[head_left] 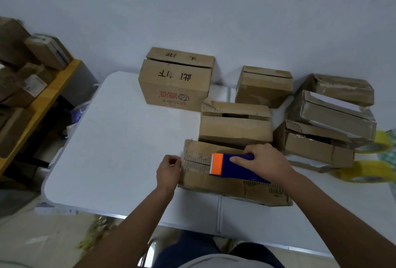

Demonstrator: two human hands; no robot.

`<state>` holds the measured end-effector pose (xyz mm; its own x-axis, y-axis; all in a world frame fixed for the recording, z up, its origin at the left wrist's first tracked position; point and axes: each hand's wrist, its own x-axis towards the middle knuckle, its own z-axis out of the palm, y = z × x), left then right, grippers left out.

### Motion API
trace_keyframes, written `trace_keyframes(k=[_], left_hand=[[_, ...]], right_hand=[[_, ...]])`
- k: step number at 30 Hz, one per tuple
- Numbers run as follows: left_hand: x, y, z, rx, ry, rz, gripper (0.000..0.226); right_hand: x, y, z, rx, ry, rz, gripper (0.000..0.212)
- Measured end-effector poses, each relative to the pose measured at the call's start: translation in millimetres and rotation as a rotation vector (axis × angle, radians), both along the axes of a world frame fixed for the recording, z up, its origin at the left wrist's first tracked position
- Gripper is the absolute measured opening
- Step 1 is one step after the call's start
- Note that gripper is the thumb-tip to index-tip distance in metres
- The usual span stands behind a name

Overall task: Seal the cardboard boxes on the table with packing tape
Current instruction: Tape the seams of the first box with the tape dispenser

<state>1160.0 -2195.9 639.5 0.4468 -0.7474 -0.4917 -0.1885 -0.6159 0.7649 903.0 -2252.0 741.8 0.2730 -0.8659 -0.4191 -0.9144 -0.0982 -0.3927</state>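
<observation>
Nearest box (214,179) — blue-orange tape dispenser (231,165) on top, gripped by right hand (265,162); left hand (168,171) curled at left end, grip indeterminate. Behind: large box (175,87) — upside-down printing, unreadable.

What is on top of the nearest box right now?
On the nearest box lies the blue-and-orange tape dispenser, gripped by the right hand. They cover part of the flap seam beneath.

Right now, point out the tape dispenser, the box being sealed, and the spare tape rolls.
tape dispenser (233,165), head view, blue body beside the orange blade end
box being sealed (214,185), head view, front cardboard face
spare tape rolls (372,169), head view, yellow side of the nearer roll
</observation>
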Motion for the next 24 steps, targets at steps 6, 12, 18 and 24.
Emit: trace_keyframes(k=[6, 12, 18, 24], left_hand=[[5, 21, 24, 0.017, -0.04, -0.412, 0.041], [7, -4, 30, 0.235, 0.065, -0.582, 0.044], [30, -19, 25, 0.527, -0.087, -0.804, 0.032], [25, -27, 43, -0.155, -0.511, -1.07, 0.098]], right_hand=[[1, -2, -3, -0.005, 0.001, 0.014, 0.052], [5, -5, -2, -0.013, 0.028, 0.025, 0.053], [10, -9, -1, -0.017, 0.041, 0.018, 0.051], [10, -12, -1, 0.012, 0.082, 0.038, 0.051]])
